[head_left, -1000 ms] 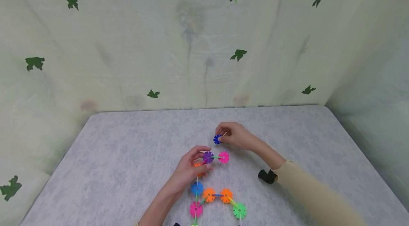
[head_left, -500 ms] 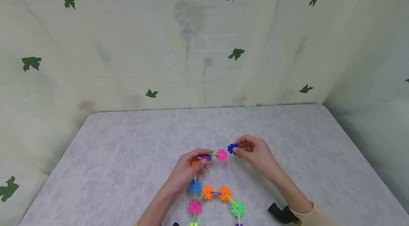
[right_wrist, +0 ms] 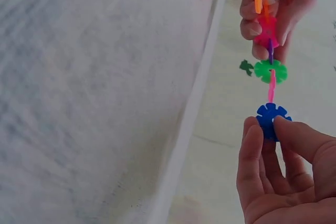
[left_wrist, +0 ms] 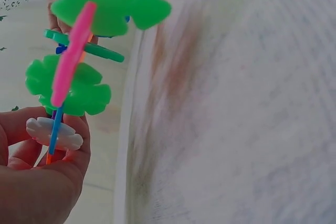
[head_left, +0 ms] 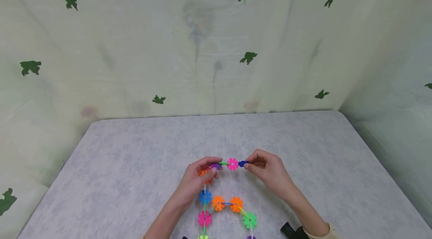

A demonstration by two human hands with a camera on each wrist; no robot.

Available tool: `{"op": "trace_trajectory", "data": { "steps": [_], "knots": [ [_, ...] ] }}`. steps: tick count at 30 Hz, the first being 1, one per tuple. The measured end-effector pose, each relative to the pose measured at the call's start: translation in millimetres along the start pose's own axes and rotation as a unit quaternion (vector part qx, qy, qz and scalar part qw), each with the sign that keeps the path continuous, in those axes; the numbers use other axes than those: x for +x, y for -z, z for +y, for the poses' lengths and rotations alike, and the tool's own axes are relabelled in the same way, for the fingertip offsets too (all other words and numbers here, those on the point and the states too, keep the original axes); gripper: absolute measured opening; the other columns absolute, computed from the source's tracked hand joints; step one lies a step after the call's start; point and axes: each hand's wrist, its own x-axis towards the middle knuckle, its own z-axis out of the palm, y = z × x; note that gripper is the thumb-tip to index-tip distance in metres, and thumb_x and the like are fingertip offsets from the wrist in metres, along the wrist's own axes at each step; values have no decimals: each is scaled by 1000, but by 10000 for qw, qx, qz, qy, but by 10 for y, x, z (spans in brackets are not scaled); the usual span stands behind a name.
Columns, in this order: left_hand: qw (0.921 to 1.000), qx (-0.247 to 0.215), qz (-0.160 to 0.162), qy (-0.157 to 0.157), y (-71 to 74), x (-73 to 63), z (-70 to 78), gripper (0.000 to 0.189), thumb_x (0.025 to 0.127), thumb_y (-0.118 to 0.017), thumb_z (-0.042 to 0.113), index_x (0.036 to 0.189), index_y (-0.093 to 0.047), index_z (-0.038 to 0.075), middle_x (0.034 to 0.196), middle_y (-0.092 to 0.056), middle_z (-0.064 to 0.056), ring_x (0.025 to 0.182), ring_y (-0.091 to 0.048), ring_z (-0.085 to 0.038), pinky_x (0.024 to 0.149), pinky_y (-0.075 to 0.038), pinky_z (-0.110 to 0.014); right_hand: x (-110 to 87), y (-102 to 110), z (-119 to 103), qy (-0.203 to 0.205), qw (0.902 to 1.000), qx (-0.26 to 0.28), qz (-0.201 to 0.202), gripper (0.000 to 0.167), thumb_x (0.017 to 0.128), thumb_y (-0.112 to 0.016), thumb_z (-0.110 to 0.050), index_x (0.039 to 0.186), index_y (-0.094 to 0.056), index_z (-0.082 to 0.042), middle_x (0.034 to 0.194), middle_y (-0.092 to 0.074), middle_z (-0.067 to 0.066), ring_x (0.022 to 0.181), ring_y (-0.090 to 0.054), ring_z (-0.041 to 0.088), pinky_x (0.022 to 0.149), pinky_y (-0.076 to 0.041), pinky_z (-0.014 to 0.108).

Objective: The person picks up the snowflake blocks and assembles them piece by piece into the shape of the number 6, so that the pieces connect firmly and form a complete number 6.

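Observation:
Snowflake-shaped interlocking plastic discs form a colourful chain. My left hand [head_left: 195, 179] pinches the chain at a purple disc [head_left: 216, 166], beside an orange one partly hidden by the fingers. Right of it follow an edge-on green disc [head_left: 224, 163] and a flat pink disc [head_left: 232, 164]. Between thumb and fingers, my right hand [head_left: 270, 173] holds a dark blue disc [right_wrist: 266, 118]. Its rim meets the pink disc, which appears edge-on in the right wrist view. A white disc [left_wrist: 55, 133] shows at the left fingers in the left wrist view.
The chain runs toward me through a blue disc [head_left: 205, 197] and a pink disc [head_left: 204, 219]. A branch of orange discs [head_left: 236, 204] leads to a green disc [head_left: 250, 220]. A grey cloth covers the table [head_left: 141, 145]; a printed curtain [head_left: 135, 44] hangs behind.
My right hand has come from the far side, rightward and nearer, bringing the dark blue disc against the pink disc. The purple disc has turned from flat to edge-on in my left hand.

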Motion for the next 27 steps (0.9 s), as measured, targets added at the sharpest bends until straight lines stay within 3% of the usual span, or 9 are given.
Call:
{"op": "trace_trajectory", "data": {
  "steps": [7,12,16,23,27],
  "knots": [
    [10000,-52,6,-2,8,-2,-7,31,98,-57,6,129,-63,5,114,-65,-10,91,-61,-29,75,-52,-29,-7,-30,-19,-19,9998,-56,169,14,85,-74,1,89,-68,-11,89,-68,3,83,-70,26,73,-57,27],
    [9998,-174,-65,42,13,-2,-9,31,98,-56,6,129,-63,4,113,-65,-17,93,-58,-37,74,-51,-27,-3,-62,-28,47,9996,-244,120,14,86,-73,1,88,-68,-12,88,-68,1,82,-69,25,72,-56,27],
    [9998,-183,-57,73,12,-2,-3,32,99,-56,6,130,-61,5,112,-64,-19,92,-58,-36,74,-51,-27,-11,-83,-42,31,9996,-234,123,15,85,-73,1,88,-68,-13,87,-68,0,82,-69,24,72,-56,26],
    [9998,167,-78,-24,-8,1,12,44,101,-52,9,145,-47,9,106,-67,-19,88,-60,-33,78,-51,-34,-25,-93,-59,72,9996,-87,242,15,85,-74,1,88,-69,-12,88,-68,1,83,-70,26,72,-57,27],
    [9982,536,-229,-108,-8,-11,17,43,102,-51,10,145,-47,8,104,-67,-17,88,-61,-33,79,-52,-38,-36,-96,-67,104,9994,-79,314,14,85,-74,2,88,-69,-12,87,-68,0,82,-69,27,72,-56,26]
  ]
}}
